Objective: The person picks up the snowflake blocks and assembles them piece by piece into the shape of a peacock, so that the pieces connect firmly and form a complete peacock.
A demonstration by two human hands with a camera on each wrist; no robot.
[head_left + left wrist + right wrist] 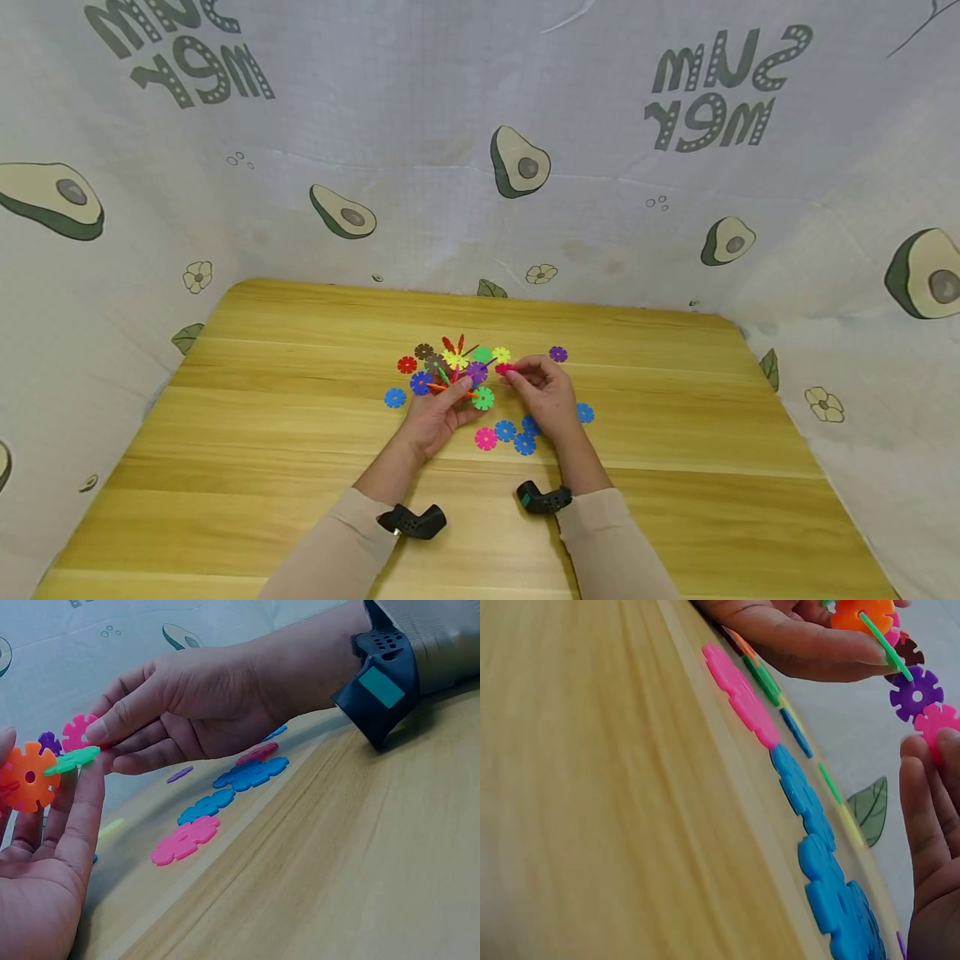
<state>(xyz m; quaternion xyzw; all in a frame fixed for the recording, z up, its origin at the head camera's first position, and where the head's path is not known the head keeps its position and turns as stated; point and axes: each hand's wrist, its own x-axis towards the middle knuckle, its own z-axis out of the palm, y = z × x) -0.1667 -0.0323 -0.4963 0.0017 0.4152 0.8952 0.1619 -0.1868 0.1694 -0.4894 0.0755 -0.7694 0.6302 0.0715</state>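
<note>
My left hand (pixel 433 423) holds a joined cluster of notched plastic discs, its thumb over the pieces. An orange disc (pixel 43 769), a green disc (pixel 75 760) and a purple disc (pixel 904 705) belong to this cluster, set at different angles. Between thumb and fingertips, my right hand (pixel 553 398) pinches a pink disc (pixel 504 369). In the right wrist view that pink disc overlaps the edge of the purple one. Part of the cluster is hidden behind the left thumb and fingers in the head view.
Near the hands on the wooden table (pixel 262 433) lie a loose pink disc (pixel 486 439) and several blue discs (pixel 525 444). Farther back are a red disc (pixel 407 365), a yellow disc (pixel 502 355) and a purple one (pixel 558 354). A patterned cloth (pixel 435 100) hangs behind the table.
</note>
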